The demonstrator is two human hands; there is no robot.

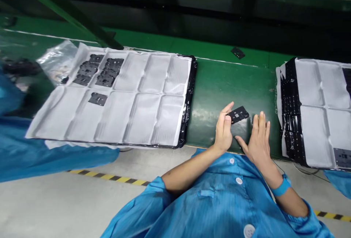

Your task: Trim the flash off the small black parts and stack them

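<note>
A flat black plate with small cutouts (238, 114) is gripped at its left end between the thumb and fingers of my left hand (223, 130), just over the green bench top (214, 84). To its right, my right hand (257, 139) is apart from the plate, thumb out and fingers stretched forward above the bench. Nothing shows in the right hand; a blue band circles that wrist. Similar black plates (105, 77) lie in several compartments of the white-lined tray (153, 115) on the left.
A stack of black trays with white liners (312, 128) stands at the right. One loose black part (237, 52) lies toward the back of the bench. A clear plastic bag (59, 60) and another person's blue sleeve (16, 146) are at the left. A green post (68, 9) slants behind the tray.
</note>
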